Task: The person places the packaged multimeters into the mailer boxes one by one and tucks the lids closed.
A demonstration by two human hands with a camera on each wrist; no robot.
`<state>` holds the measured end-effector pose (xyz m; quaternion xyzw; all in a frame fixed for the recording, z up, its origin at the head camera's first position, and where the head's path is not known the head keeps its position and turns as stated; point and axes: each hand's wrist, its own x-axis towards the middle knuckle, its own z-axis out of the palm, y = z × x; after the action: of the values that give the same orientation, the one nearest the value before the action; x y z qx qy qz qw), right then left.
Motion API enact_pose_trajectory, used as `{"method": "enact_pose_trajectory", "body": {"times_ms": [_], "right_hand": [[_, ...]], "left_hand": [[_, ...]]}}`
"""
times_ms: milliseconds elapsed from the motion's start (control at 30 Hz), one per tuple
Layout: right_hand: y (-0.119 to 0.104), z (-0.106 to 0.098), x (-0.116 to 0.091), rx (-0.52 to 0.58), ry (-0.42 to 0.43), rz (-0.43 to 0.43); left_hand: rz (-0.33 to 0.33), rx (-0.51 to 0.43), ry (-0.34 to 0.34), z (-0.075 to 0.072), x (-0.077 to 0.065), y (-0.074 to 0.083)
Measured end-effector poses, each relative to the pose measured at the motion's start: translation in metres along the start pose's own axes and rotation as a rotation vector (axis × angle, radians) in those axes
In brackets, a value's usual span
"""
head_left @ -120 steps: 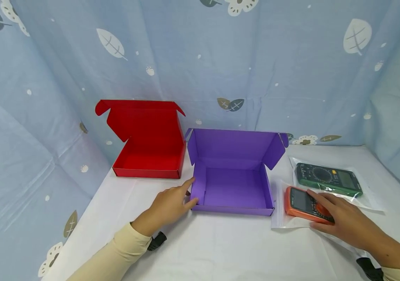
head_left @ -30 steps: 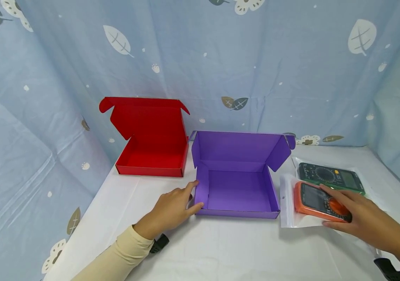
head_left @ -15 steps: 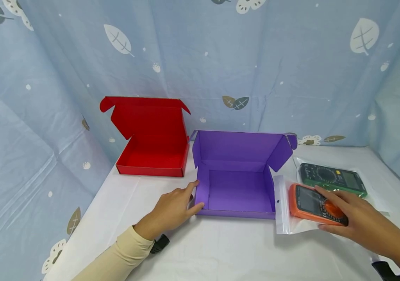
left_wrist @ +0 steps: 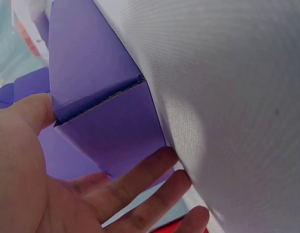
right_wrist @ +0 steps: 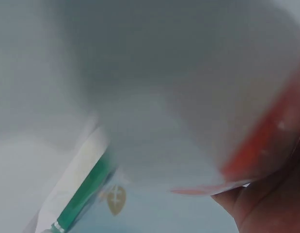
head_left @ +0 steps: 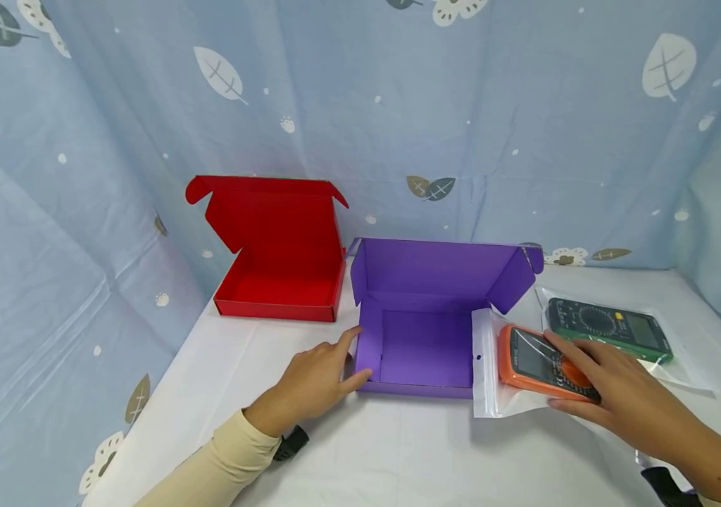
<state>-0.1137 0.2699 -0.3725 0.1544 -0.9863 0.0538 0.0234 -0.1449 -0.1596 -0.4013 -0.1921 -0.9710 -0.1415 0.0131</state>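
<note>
My right hand [head_left: 620, 391] holds an orange multimeter [head_left: 533, 355] in a clear zip bag, thumb and fingers at its long sides. The bag's free end [head_left: 486, 362] overlaps the right wall of an open purple box [head_left: 436, 271], and a shadow lies on the cloth beneath. At the box's left front corner rests my left hand [head_left: 312, 380]; the left wrist view shows its fingers [left_wrist: 135, 187] stretched along the side wall and the thumb at the edge. In the right wrist view, blurred bag plastic hides most of the orange multimeter [right_wrist: 259, 145].
Behind the right hand, a green multimeter [head_left: 610, 327] in a clear bag lies on the white table cloth [head_left: 424, 451]. An open red box [head_left: 274, 310] stands at the back left, close to the purple one. A blue patterned curtain [head_left: 360, 141] closes off the back and sides.
My right hand has picked up the bagged orange multimeter and moved it left, to the purple box's right side. My left hand has stayed at the purple box.
</note>
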Motion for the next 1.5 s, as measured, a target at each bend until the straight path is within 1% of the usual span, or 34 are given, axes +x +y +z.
{"method": "enact_pose_trajectory", "body": {"times_ms": [67,233,367,567,800,900,1133,1500], "right_hand": [[-0.006,-0.002,0.003,0.015,0.032,-0.034],[-0.018,-0.005,0.01,0.026,0.068,-0.077],[-0.027,-0.006,0.016,0.032,0.062,-0.09],[-0.039,-0.007,0.025,0.042,0.058,-0.108],[-0.05,-0.009,0.033,0.03,0.133,-0.208],[-0.055,-0.01,0.037,0.028,0.141,-0.232],[-0.065,-0.01,0.045,0.033,0.123,-0.246],[-0.078,-0.012,0.054,0.041,0.095,-0.238]], "left_hand": [[-0.008,0.003,-0.003,0.0,0.0,0.0],[-0.002,0.008,-0.004,0.0,0.001,0.0],[0.015,0.013,0.004,0.001,0.001,0.0],[0.013,0.02,-0.001,0.0,0.0,0.001],[0.023,0.038,-0.007,0.0,0.001,0.001],[0.025,0.043,-0.008,0.0,0.001,0.001],[0.01,0.027,-0.02,0.001,0.001,0.0],[0.005,0.019,-0.013,0.002,0.003,-0.001]]}}
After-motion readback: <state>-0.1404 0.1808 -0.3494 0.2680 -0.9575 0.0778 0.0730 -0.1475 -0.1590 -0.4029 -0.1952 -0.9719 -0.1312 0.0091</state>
